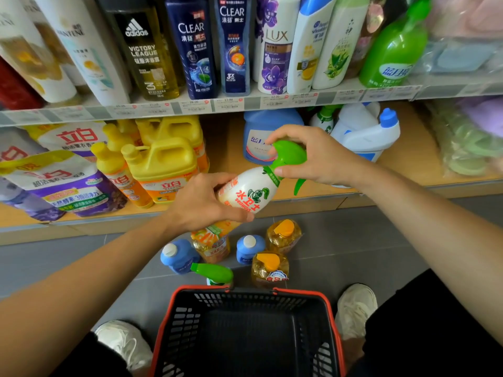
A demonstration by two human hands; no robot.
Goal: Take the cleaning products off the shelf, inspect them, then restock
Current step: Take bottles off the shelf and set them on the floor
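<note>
The left hand [201, 202] grips the white body of the spray bottle [250, 193], with the fingers curled round it. The right hand [315, 156] holds the green trigger head [290, 156] from above, the thumb at the neck. The bottle is tilted in the air, in front of the lower shelf [408, 170] and above some bottles [283, 235] standing on the floor [353, 240]. A basket [245, 297] stands between the shoes [356, 308].

a shop aisle, price-tagged shelves [190, 107] of branded bottles [190, 47], shopping basket [247, 330] on floor
</note>
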